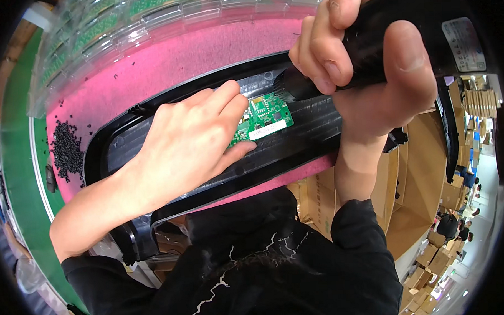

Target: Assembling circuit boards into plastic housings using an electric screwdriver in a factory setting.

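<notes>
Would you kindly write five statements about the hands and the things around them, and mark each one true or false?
1. The left hand touches the green circuit board. True.
2. The right hand is empty. False: it grips a black tool.
3. The board lies outside the long black casing. False: it lies inside.
4. Small black pieces are heaped on the pink mat. True.
5. Clear plastic trays stand beyond the casing, toward the picture's top. True.
</notes>
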`<action>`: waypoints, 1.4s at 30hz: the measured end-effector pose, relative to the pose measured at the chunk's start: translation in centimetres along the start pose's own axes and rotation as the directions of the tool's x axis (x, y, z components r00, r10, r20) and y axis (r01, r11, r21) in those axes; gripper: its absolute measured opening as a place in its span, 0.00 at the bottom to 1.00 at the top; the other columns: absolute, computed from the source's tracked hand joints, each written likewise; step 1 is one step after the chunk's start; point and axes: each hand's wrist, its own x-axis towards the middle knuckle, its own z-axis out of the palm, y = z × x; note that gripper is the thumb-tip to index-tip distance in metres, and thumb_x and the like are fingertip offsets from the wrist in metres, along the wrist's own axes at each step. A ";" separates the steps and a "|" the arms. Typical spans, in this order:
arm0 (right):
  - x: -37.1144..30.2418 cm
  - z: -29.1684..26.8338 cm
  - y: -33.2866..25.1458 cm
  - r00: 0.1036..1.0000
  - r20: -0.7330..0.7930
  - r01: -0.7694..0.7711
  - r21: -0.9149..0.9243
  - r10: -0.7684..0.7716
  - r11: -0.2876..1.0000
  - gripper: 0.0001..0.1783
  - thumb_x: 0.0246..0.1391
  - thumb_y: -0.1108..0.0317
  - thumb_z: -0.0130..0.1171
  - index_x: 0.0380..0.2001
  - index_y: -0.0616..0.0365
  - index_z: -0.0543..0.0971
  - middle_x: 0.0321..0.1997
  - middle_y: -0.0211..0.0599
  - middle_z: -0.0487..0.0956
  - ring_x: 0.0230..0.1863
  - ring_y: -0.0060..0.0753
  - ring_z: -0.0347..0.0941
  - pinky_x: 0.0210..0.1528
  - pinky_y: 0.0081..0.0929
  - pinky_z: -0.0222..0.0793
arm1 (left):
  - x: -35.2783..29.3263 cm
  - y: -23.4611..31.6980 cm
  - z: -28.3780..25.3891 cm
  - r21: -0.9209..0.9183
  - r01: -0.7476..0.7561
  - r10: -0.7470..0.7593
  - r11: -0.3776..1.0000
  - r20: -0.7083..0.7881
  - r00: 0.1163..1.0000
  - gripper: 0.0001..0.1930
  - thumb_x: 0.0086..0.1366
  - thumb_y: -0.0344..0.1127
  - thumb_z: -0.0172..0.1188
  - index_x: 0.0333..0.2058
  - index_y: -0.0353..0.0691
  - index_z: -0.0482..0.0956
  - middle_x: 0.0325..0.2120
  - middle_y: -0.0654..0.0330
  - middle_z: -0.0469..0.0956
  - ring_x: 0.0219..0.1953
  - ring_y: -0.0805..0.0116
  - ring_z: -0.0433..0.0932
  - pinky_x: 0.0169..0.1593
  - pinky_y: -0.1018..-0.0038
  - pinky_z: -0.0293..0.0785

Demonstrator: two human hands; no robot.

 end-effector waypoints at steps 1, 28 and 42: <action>0.2 -0.1 0.1 1.000 0.014 -0.026 0.001 0.026 1.000 0.25 0.45 0.59 0.70 0.36 0.67 0.71 0.19 0.44 0.74 0.21 0.33 0.71 0.27 0.28 0.68 | 0.1 -0.1 0.0 -0.006 -0.010 0.010 1.000 -0.008 1.000 0.23 0.51 0.39 0.71 0.42 0.34 0.74 0.35 0.57 0.70 0.33 0.57 0.76 0.31 0.66 0.75; -0.2 -0.4 1.4 0.902 0.216 0.177 0.604 -0.373 0.777 0.18 0.53 0.56 0.65 0.32 0.56 0.69 0.16 0.27 0.74 0.13 0.18 0.71 0.19 0.19 0.74 | 0.2 -2.6 -3.9 -0.737 -0.108 0.289 0.667 0.122 0.949 0.07 0.59 0.27 0.65 0.30 0.32 0.75 0.24 0.54 0.77 0.25 0.54 0.77 0.29 0.66 0.69; -0.9 -1.7 -0.1 0.890 0.205 0.309 0.388 -0.408 0.869 0.22 0.46 0.48 0.63 0.33 0.54 0.71 0.17 0.21 0.74 0.14 0.16 0.71 0.25 0.17 0.70 | -0.2 -2.1 -4.3 -0.578 -0.048 -0.143 0.815 -0.281 0.949 0.01 0.59 0.22 0.63 0.30 0.32 0.80 0.23 0.59 0.80 0.26 0.71 0.81 0.32 0.75 0.76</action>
